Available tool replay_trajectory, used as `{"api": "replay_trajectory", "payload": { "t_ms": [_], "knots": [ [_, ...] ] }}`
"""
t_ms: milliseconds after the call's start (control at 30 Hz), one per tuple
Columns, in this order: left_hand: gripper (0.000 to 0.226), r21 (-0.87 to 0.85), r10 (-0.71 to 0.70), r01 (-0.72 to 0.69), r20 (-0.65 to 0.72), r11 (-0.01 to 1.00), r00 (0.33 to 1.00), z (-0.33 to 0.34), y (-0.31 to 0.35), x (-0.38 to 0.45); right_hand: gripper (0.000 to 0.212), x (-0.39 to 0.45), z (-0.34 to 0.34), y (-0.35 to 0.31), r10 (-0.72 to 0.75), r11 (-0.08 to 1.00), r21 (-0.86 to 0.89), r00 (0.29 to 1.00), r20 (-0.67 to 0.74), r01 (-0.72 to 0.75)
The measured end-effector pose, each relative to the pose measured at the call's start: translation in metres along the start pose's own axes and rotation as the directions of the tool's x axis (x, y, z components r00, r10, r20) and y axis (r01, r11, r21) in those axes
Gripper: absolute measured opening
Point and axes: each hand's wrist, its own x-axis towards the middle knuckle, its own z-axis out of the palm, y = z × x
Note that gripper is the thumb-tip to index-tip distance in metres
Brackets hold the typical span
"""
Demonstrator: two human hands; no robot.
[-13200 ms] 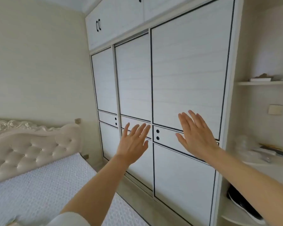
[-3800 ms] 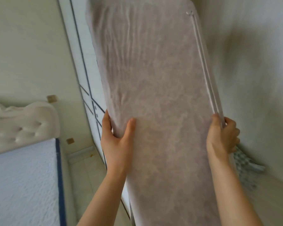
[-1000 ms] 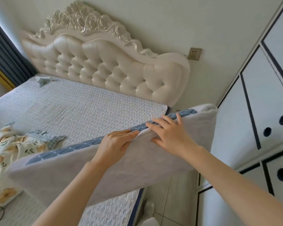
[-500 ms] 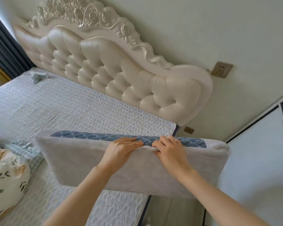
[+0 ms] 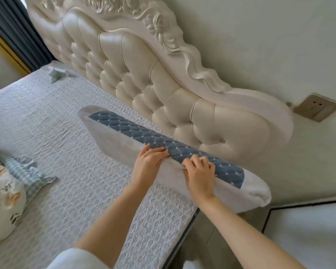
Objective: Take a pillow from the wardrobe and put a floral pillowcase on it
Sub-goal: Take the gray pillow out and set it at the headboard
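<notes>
grey pillow (image 5: 124, 144) hangs over the bed (image 5: 66, 152) edge, pinched along its top seam by my left hand (image 5: 146, 164) and right hand (image 5: 199, 175); slack fingers could let it slide floorward, away from the floral pillowcase (image 5: 2, 191).

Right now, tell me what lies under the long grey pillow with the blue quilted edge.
Under the pillow lies the grey textured bedspread; its right end overhangs the bed's edge. The strip directly beneath is hidden.

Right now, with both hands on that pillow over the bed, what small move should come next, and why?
Probably lower the pillow flat onto the bed. Both the left hand and right hand grip its top edge, and the floral pillowcase lies out of reach, untouched.
</notes>
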Motion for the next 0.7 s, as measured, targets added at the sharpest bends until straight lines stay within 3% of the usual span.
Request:
{"api": "replay_trajectory", "payload": {
  "t_ms": [133,200,400,500,600,700],
  "knots": [
    [0.010,0.017,-0.266,0.268,0.200,0.963,0.943,0.048,-0.007,-0.017,0.033,-0.011,0.044,0.035,-0.056,0.995,-0.059,0.945,0.321,0.079],
    [0.006,0.018,-0.379,0.386,0.247,0.922,0.892,0.066,-0.011,-0.024,0.031,-0.014,0.058,0.049,-0.104,0.992,-0.029,0.917,0.385,0.125],
    [0.020,0.068,-0.500,0.496,0.045,0.866,0.865,0.089,0.003,-0.042,0.019,0.009,0.069,0.073,-0.243,0.964,0.210,0.867,0.436,0.165],
    [0.032,0.100,-0.624,0.616,0.088,0.781,0.777,0.094,0.007,-0.045,0.033,0.020,0.072,0.080,-0.237,0.967,0.198,0.838,0.492,0.158],
    [0.058,0.127,-0.725,0.714,0.144,0.689,0.674,0.099,0.008,-0.049,0.063,0.026,0.079,0.085,-0.122,0.993,0.078,0.729,0.674,0.093],
    [0.076,0.100,-0.812,0.809,0.154,0.580,0.563,0.098,0.005,-0.057,0.072,0.022,0.085,0.085,-0.059,0.998,0.041,0.662,0.748,0.043]
  ]
}}
